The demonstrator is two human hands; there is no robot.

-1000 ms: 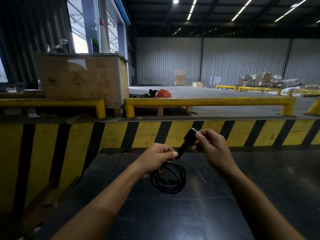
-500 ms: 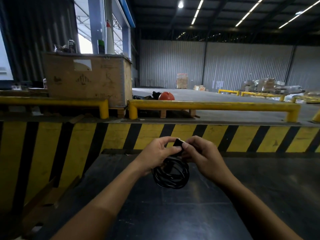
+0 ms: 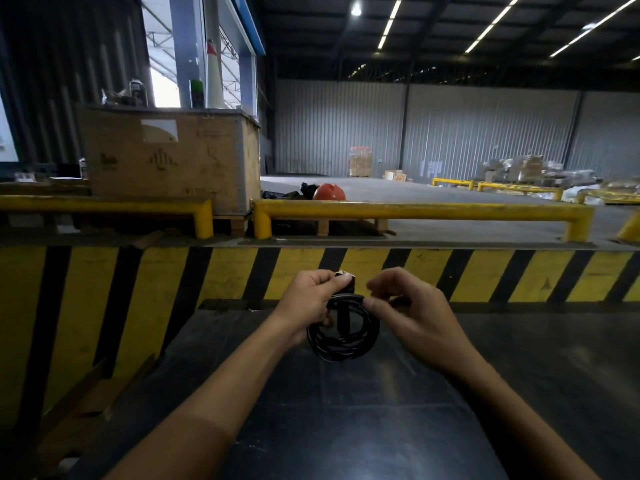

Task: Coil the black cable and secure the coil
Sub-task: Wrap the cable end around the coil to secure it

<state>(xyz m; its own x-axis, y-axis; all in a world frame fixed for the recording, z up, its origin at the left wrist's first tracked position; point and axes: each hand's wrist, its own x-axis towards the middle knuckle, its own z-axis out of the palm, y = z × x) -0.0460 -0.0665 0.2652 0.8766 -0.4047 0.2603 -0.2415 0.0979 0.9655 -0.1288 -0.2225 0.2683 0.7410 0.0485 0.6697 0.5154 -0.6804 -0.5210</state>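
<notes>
The black cable (image 3: 341,344) hangs as a small round coil of several loops between my two hands, above a dark surface. My left hand (image 3: 308,299) grips the coil's top left, its thumb and fingers closed around the cable's black plug end (image 3: 346,284). A black strap runs down across the middle of the coil. My right hand (image 3: 408,306) pinches the coil's upper right edge with thumb and forefinger. Part of the coil is hidden behind my left fingers.
A dark work surface (image 3: 346,410) lies below the hands. A yellow-and-black striped barrier (image 3: 485,275) runs across just beyond. Behind it stand yellow guard rails (image 3: 415,211), a large wooden crate (image 3: 166,157) and a red round object (image 3: 329,192).
My right hand brought the plug end from above right down to the coil, and my left hand took hold of it. The right hand now pinches the coil's right side.
</notes>
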